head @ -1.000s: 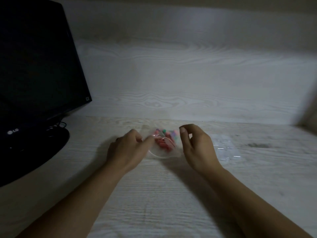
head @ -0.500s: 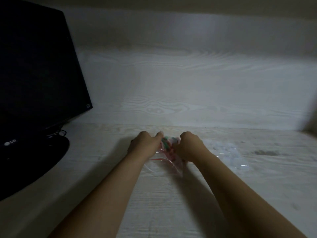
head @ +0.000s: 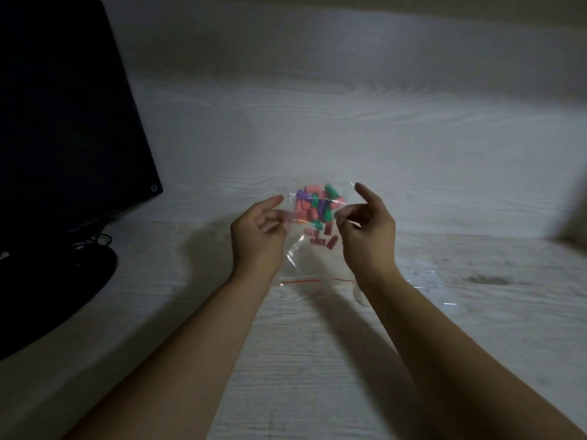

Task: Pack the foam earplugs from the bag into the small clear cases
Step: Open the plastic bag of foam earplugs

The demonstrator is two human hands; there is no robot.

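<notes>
Clear plastic bag (head: 305, 249) hangs above the desk (head: 317, 360), pinched at its sides by both hands; left hand (head: 259, 236) grips the left edge, right hand (head: 368, 231) the right; pink, green and purple earplugs (head: 317, 211) bunch inside near the top; clear cases (head: 425, 281) lie on the desk just right of the right wrist; a monitor (head: 63, 138) stands at left.

Black flat monitor (head: 63, 138): cut off by the left and top edges; only the end of its white logo shows.
Small clear plastic cases (head: 425, 282): faint on the pale wood-grain bench (head: 317, 360), partly behind the right forearm; their number cannot be told.
Clear zip bag (head: 313, 246): its outline is hard to follow, and its sides go behind the left hand (head: 257, 236) and right hand (head: 368, 230).
Coloured foam earplugs (head: 317, 211): blurred, too many overlap to count.
Forearms: cut off by the bottom edge.
</notes>
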